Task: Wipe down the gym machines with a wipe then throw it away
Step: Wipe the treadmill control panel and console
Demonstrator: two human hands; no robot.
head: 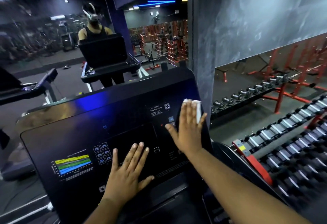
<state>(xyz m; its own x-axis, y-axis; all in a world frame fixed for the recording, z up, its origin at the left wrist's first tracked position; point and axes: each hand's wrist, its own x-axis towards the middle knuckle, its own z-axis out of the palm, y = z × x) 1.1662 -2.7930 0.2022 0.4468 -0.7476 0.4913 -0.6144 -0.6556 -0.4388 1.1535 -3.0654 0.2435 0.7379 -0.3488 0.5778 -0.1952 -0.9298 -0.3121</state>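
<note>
A black treadmill console (85, 135) with a dark screen, small buttons and a coloured chart fills the middle of the view. My right hand (185, 128) lies flat with straight fingers near the console's right edge and presses a white wipe (197, 109) against the panel. The wipe shows past my fingertips and along my little finger. My left hand (129, 172) rests flat on the lower part of the console, fingers spread, holding nothing.
A mirror wall (53, 46) stands right behind the console and reflects me and the treadmill. A grey pillar (203, 37) rises at the console's right. To the right, a long red rack of dumbbells (283, 144) runs close beside the machine.
</note>
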